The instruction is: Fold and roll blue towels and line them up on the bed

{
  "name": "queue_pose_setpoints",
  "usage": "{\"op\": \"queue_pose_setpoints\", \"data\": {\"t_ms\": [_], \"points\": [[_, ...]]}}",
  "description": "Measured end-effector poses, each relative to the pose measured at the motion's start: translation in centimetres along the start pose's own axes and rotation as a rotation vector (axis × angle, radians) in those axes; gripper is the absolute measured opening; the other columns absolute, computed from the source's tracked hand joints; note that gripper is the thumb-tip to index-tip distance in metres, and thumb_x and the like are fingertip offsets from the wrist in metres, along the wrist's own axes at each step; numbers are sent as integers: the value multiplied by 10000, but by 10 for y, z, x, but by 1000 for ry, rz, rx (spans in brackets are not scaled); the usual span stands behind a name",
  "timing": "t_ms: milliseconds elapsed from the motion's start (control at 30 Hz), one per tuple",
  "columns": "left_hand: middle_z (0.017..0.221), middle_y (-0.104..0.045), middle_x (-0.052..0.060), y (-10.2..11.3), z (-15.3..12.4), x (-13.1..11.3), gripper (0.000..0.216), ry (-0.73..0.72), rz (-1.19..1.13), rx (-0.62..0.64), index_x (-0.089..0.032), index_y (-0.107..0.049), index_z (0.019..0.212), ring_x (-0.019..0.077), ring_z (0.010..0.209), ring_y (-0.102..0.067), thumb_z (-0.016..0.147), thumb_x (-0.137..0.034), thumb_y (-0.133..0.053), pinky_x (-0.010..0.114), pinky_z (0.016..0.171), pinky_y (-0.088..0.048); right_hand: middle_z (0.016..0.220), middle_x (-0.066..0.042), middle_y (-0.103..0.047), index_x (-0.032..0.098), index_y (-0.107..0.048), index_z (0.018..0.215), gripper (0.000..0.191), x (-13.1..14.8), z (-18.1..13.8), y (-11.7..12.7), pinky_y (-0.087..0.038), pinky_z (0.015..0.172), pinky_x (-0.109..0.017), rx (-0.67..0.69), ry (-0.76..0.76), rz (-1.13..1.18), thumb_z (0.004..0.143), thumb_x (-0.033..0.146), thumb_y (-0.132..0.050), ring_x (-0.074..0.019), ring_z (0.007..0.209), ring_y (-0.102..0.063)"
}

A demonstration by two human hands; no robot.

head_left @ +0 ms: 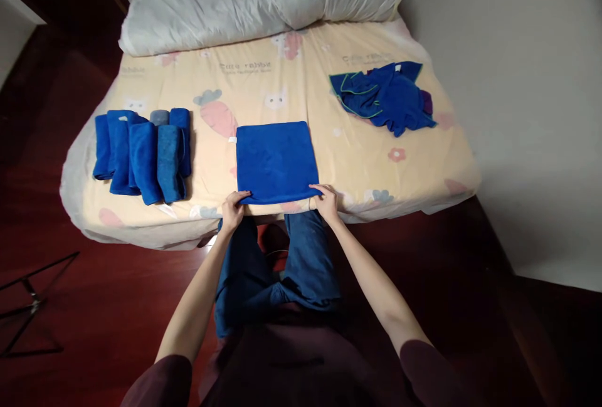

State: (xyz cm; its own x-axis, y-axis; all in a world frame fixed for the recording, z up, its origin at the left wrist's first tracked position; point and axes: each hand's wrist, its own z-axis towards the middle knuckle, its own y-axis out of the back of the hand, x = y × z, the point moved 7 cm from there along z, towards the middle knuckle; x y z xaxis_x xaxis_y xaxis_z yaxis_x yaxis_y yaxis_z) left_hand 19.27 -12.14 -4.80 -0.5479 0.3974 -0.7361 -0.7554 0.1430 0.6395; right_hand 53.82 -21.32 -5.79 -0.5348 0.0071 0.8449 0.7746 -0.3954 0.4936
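At far left a thin black metal stand (34, 303) stands on the dark red, glossy floor (117, 306); right of it, on the bed (211, 172), several rolled towels (143, 159) lie close together, plump soft-napped cylinders, mostly bright blue, one duller teal and one greyish at the back; these look finished to me. My left hand (232, 211) is at the near left corner of a blue towel (276, 161), fingers closed in narrow on its edge; the towel lies flat at the bed's front edge, a smooth, plush, near-square panel with a small white label (232, 140) on its left side; its near edge looks slightly thickened, so I judge it only partly worked, though I cannot tell whether that edge is turned over. My right hand (325, 202) holds the near right corner in a similar narrow pinch; farther right and back, a crumpled heap of cloths (383, 98), blue with lime-green edging and a hint of purple, sits loose and creased, seemingly left to do.
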Motion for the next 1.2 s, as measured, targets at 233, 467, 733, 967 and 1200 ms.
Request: {"op": "queue_pose_setpoints", "data": {"t_ms": [233,467,733,967,1200], "points": [[1157,-776,85,8,4,-4,449,28,-30,10,-184,-787,1088,252,1136,-698,769,-169,-471,445,1101,-530,1064,-86,-782,204,-816,1006,402,1,5,9,-544,1028,-422,24,47,39,768,114,-505,-249,1059,-694],[1136,-780,104,15,-11,4,377,121,-139,38,-171,-757,1127,270,1093,-721,877,-301,-507,445,1042,-564,1011,-79,-777,209,-815,980,313,1,-11,16,-561,962,-405,89,25,83,804,188,-558,-242,986,-699],[1160,-775,124,14,-11,7,415,142,-206,38,-152,-716,1227,284,1162,-709,914,-374,-561,470,1103,-528,1073,-70,-793,222,-822,968,429,-5,-4,7,-557,1030,-452,74,49,157,667,109,-538,-254,1075,-703],[1175,-767,134,15,-13,20,404,184,-289,4,-150,-764,1139,291,1138,-708,909,-419,-567,455,1076,-533,1065,-86,-788,195,-811,1032,299,-13,-2,9,-573,958,-416,73,-28,224,820,232,-603,-250,997,-723],[716,-645,41,16,-15,28,468,326,-318,-59,-167,-663,789,187,701,-610,901,-613,-572,292,680,-512,721,-24,-653,189,-661,749,357,-28,2,8,-519,679,-294,-21,-143,246,885,519,-674,-178,675,-600]]}}
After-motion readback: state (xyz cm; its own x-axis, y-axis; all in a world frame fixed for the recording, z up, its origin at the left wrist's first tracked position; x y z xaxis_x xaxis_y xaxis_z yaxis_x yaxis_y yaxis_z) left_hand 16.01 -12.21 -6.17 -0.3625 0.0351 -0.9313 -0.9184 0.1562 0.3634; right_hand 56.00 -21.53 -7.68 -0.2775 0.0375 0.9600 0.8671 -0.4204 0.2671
